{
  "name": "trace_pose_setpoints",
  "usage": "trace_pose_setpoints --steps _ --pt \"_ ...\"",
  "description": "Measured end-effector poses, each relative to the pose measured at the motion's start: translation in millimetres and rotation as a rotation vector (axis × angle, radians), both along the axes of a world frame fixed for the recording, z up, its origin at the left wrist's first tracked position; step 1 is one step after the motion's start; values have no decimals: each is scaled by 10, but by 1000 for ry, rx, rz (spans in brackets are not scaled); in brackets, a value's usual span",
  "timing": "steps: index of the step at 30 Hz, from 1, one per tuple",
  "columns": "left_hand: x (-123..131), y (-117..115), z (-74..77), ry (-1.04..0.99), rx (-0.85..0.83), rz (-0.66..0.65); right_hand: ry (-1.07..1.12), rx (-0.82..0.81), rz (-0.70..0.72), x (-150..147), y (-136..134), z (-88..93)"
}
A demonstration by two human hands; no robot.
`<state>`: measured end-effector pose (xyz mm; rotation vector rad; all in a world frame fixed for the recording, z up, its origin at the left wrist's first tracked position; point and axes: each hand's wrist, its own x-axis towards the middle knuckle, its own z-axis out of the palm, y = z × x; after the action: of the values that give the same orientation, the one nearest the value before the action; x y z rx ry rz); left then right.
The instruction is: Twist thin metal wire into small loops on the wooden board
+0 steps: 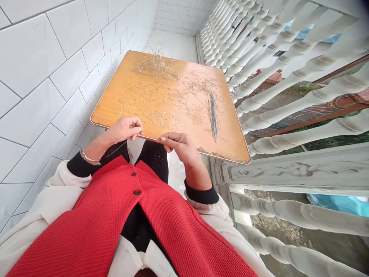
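At the near edge of the counter [230, 148] we find both hands raised just above the wood, close together but not touching each other. We note the left hand [123, 130] curled almost into a fist, thumb and forefinger pinched tight on one end of a thin wire [152, 134]. A darker length trails from under that hand down toward the lap. We note the right hand [180, 146] likewise closed at the fingertips on the other end of the thin wire, with the remaining fingers folded loosely beneath. The thin wire spans the short gap between the two hands, over the counter's front rim.

On the counter we record many small wire rings [144, 102] lying flat in rough rows across the middle. A bundle of straight wires [212, 113] lies to the right of the rings, running front to back. A loose tangle of wire [155, 65] sits at the far edge, well apart from the hands.

We observe a bracelet [89, 157] on the left wrist and a red vest [129, 215] over pale sleeves. A white tiled wall [43, 77] stands to the left of the counter and a white balustrade [288, 96] to the right.
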<state>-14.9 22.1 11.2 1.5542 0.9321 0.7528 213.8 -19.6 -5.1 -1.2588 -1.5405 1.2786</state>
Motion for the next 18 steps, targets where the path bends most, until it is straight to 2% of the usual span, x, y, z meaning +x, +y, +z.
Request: trace_pose_setpoints --steps 3,10,18 --pt "-84 32 2 134 8 -149 -129 30 30 105 -30 -12" --pt "-183 7 -8 265 64 -310 -308 245 50 240 -67 -162" --pt "-323 -7 -39 317 94 -526 -437 570 359 403 -70 -35"
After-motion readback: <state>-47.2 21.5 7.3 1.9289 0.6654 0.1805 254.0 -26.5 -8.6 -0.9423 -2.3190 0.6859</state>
